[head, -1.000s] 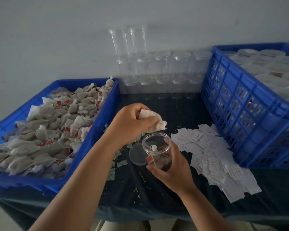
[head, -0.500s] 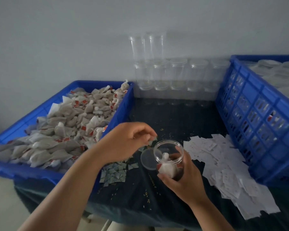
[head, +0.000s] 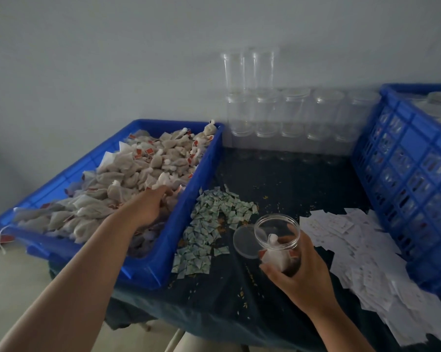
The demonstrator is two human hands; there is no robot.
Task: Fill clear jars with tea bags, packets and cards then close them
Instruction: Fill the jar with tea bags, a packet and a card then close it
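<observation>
The left hand (head: 148, 207) has left the mouth of the jar and gone back across to the shallow blue plastic tray (head: 163, 262). It now lies palm down on the heap of pale grey tea bags with red tags (head: 128, 174). Its fingertips are sunk among the bags, so I cannot tell whether they have pinched one or are only feeling for it.

The bag it carried a second ago is no longer in it. A pale tea bag (head: 275, 255) now sits inside the clear round plastic jar (head: 278, 232), its knotted top pointing up toward the open mouth. The right hand (head: 298, 273) holds that jar with fingers and thumb curled round its lower half. I cannot say whether the jar rests on the dark cloth-covered bench (head: 278, 174) or is held just above it.

The round clear lid (head: 243, 241) lies flat just beside the jar. A pile of small green-and-white packets (head: 214, 219) lies between tray and jar, and loose white paper cards (head: 354, 245) are spread on the jar's other side.

To my eye the filling has barely begun. Another bag is being fetched, and the packets, a card and the lid have yet to go on.
</observation>
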